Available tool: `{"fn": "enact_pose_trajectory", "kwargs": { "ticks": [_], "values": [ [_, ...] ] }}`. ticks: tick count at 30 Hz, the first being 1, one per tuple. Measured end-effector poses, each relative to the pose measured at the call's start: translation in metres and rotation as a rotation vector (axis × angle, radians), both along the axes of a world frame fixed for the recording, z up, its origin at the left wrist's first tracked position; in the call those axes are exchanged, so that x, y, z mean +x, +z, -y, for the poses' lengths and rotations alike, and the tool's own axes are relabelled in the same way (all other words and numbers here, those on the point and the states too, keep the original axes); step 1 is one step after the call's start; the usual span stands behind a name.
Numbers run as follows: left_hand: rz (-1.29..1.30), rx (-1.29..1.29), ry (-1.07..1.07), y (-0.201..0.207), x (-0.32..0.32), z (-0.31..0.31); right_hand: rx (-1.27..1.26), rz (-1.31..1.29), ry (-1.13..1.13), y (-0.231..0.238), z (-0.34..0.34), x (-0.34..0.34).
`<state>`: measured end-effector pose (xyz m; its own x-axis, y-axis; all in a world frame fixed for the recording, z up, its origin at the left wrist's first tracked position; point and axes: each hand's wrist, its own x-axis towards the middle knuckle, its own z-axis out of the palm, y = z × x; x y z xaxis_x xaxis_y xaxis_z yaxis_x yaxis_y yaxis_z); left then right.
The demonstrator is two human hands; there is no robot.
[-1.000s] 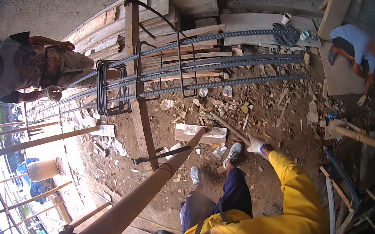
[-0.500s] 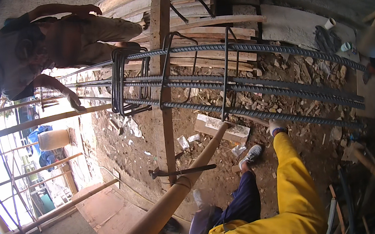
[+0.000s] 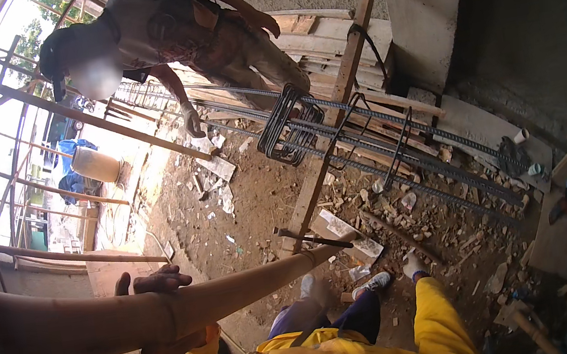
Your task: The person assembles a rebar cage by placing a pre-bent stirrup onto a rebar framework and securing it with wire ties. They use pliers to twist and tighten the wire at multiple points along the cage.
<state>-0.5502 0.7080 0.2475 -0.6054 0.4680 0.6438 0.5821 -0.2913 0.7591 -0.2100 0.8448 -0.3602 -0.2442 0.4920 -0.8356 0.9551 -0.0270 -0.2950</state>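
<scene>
A thick bamboo pole point(image 3: 243, 297) crosses in front of me from the left edge. My left hand point(image 3: 160, 280) is wrapped round it, its fingers curled over the far side; the pole hides the palm. My right hand point(image 3: 413, 266), in a pale glove, hangs low at my right with fingers loosely extended and nothing visible in it. Beyond are long ribbed rebars point(image 3: 438, 179), with a bunch of bent steel stirrups point(image 3: 290, 124) and separate stirrups around them. A wooden beam point(image 3: 320, 179) runs beneath the bars. A dark hammer-like tool point(image 3: 315, 238) lies across its near end.
A co-worker point(image 3: 204, 38) stands beyond the bars at upper left, one gloved hand lowered. Stacked planks point(image 3: 321, 39) lie behind. Rubble, a stick point(image 3: 398, 234) and a block point(image 3: 347, 233) litter the dirt floor. A barrel point(image 3: 95, 164) stands left, beside bamboo rails.
My view has turned, so the bars now slant down to the right. The bamboo pole lies flatter across the picture, and my left sleeve has come into view. The co-worker appears farther right.
</scene>
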Motion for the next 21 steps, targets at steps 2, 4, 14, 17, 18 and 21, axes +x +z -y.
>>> {"fn": "enact_pose_trajectory", "kwargs": {
  "ticks": [2,4,14,17,18,21],
  "values": [
    [0.131,0.179,-0.200,-0.013,-0.001,-0.011,-0.055,-0.089,-0.145,0.018,0.019,-0.013],
    [0.067,0.155,-0.341,-0.013,-0.011,-0.015,0.121,-0.226,-0.121,0.047,0.029,-0.037],
    [0.095,0.097,-0.432,-0.031,-0.024,-0.014,0.853,-1.258,-0.643,0.434,0.053,-0.200],
    [-0.045,-0.102,-0.774,-0.013,-0.050,0.002,0.990,-1.257,-0.618,0.503,0.092,-0.244],
    [-0.136,-0.130,-0.759,-0.011,-0.056,0.007,1.107,-1.219,-0.583,0.513,0.100,-0.255],
    [-0.274,-0.155,-0.796,-0.036,-0.099,0.040,1.371,-1.099,-0.556,0.517,0.110,-0.278]
  ]
}}
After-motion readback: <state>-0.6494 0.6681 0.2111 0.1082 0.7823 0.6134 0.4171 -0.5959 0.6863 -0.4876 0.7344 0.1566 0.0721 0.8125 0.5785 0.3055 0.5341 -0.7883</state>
